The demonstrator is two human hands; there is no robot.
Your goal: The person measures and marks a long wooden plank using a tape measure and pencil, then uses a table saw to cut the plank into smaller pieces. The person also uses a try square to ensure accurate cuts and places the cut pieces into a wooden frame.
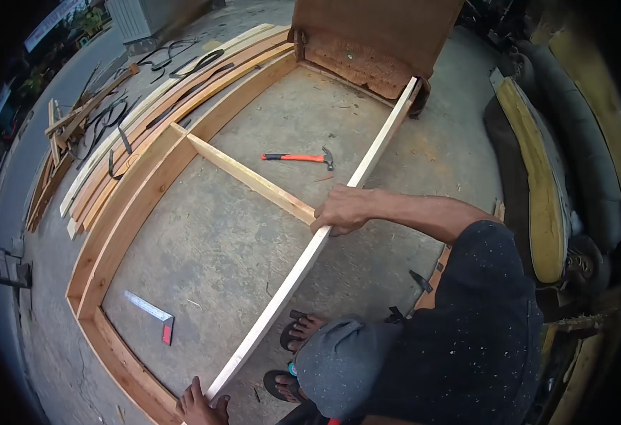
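Observation:
A long pale wooden board (271, 297) runs diagonally from the lower left to the upper right, forming the near side of a rectangular wooden frame (122, 251) on the ground. My right hand (346, 209) is closed over this board, close to where a crosspiece (254, 180) meets it. At the near left corner, my left hand (200, 407) grips the board's lower end, partly cut off by the picture's edge. Inside the frame lie an orange and black claw hammer (300, 158) and a try square (147, 307) with a red handle.
Several loose planks (176, 99) and black straps (115, 131) lie beyond the frame. A brown upright panel (374, 42) stands at its far end. Old cushions (534, 170) are piled on the right. My sandalled feet (300, 333) stand beside the board.

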